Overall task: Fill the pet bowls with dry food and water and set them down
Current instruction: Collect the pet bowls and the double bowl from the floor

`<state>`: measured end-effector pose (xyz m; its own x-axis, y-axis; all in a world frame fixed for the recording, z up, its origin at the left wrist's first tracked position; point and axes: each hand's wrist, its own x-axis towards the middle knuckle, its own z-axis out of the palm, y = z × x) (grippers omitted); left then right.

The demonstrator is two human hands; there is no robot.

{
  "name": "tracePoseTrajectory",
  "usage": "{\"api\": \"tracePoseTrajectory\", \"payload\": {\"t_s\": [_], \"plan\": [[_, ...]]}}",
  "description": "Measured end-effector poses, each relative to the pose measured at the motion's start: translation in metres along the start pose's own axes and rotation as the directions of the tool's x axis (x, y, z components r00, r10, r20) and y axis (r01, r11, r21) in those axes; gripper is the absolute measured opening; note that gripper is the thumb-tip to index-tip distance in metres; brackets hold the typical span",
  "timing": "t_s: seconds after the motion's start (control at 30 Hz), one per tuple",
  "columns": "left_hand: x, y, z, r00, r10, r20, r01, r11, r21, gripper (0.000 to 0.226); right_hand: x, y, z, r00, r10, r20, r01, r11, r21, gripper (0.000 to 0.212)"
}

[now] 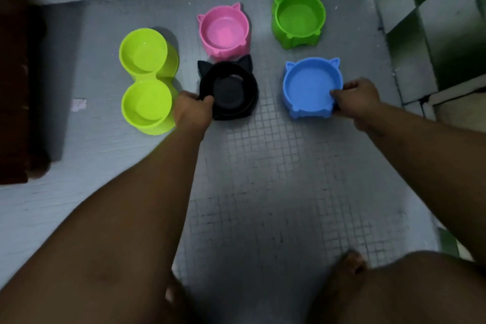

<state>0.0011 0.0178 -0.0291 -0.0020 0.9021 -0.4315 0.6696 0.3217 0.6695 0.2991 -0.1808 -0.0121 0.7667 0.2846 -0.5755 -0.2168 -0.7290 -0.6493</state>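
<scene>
Several cat-eared pet bowls stand on a grey tiled floor. My left hand [193, 110] grips the near left rim of the black bowl [231, 84], thumb inside it. The near right rim of the blue bowl [310, 84] is held by my right hand [357, 102], thumb over the edge. Behind them sit a pink bowl [223, 30] and a green bowl [298, 17]. A lime double bowl [146, 79] lies to the left. All the bowls look empty.
A dark brown piece of furniture [15, 87] stands at the left edge. Green and white tiled wall [434, 8] rises on the right, a pale wall at the back. My knee and bare foot [349, 263] are at the bottom right.
</scene>
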Motion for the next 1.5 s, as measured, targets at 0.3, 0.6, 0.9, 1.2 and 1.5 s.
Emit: {"api": "tracePoseTrajectory", "payload": {"t_s": [0.3,0.6,0.9,1.2,1.5], "plan": [[-0.093,0.104,-0.084,0.990,-0.042,0.133,0.074,0.967,-0.243,0.043,-0.120,-0.085,-0.043,0.996,-0.019,0.086,0.005,0.987,0.163,0.022],[-0.193,0.218,-0.236,0.975,-0.061,0.211,0.127,0.941,-0.313,0.033,-0.263,-0.204,-0.139,0.996,-0.006,0.090,-0.015,0.972,0.233,0.024],[-0.286,0.326,-0.374,0.981,0.014,0.194,0.071,0.903,-0.423,0.034,-0.405,-0.322,-0.245,0.995,-0.065,0.078,0.037,0.949,0.313,0.031],[-0.355,0.382,-0.447,0.934,0.178,0.311,-0.012,0.883,-0.469,0.029,-0.532,-0.349,-0.306,0.989,-0.089,-0.117,0.133,0.877,0.461,0.034],[-0.438,0.398,-0.500,0.848,0.303,0.436,-0.056,0.868,-0.493,0.025,-0.659,-0.310,-0.364,0.954,-0.013,-0.298,0.189,0.799,0.571,0.030]]}}
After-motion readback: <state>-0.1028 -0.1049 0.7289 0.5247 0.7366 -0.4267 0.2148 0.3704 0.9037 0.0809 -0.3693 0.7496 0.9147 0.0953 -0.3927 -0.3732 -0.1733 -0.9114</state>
